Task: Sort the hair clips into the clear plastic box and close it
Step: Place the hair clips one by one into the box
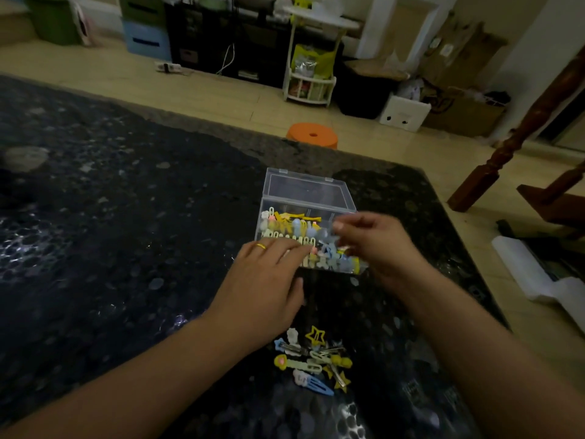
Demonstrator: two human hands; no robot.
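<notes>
Head view: one clear plastic box (308,198) stands open on the dark table (126,217), its lid up, many hair clips inside. About ten loose clips (311,359) lie in one pile near me. My left hand (269,280) rests flat, fingers straight, on the box front. My right hand (376,245) pinches a pale blue clip (332,240) over the box.

Dim room: beige tiled floor (221,90), orange stool (312,135), black cabinet (221,36).

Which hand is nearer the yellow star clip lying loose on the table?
Left. The left hand rests at the box's near edge, just beyond the yellow star clip; the right hand is farther off, over the box.
</notes>
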